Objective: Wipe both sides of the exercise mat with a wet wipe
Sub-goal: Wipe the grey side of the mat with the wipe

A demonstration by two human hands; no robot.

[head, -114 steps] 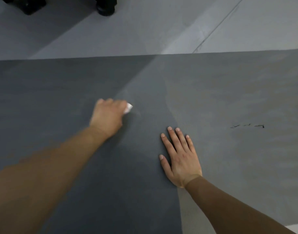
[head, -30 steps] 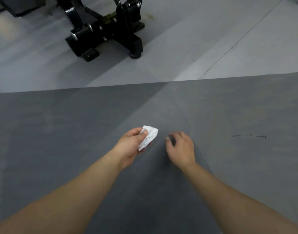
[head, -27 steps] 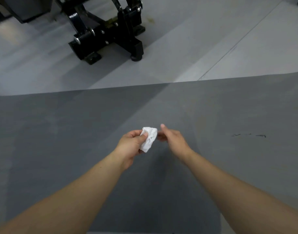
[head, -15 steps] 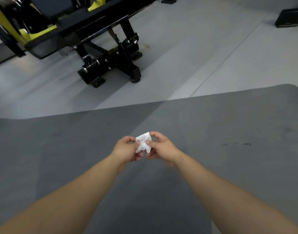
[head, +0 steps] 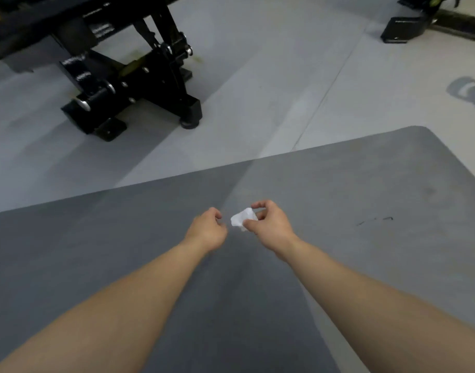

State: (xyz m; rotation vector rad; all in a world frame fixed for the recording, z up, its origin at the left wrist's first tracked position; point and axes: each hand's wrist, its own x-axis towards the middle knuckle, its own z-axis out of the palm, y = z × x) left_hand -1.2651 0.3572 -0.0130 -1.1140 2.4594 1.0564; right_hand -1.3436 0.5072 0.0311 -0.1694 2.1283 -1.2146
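The grey exercise mat (head: 365, 189) lies flat on the floor and fills the lower part of the view; its rounded far right corner shows. A small crumpled white wet wipe (head: 241, 218) is pinched between the thumb and fingers of my right hand (head: 268, 224), held above the middle of the mat. My left hand (head: 208, 230) hovers just left of the wipe with loosely curled fingers and holds nothing. A short dark scuff mark (head: 375, 221) sits on the mat to the right of my hands.
A black gym machine base (head: 128, 84) stands on the light grey floor beyond the mat's far edge, at upper left. Another black machine foot (head: 403, 26) is at the upper right. A grey kettlebell-like object (head: 469, 92) lies at the right edge.
The wipe has passed from my left hand to my right hand. My hands have drawn slightly apart. The view has tilted up, showing more of the floor and machine.
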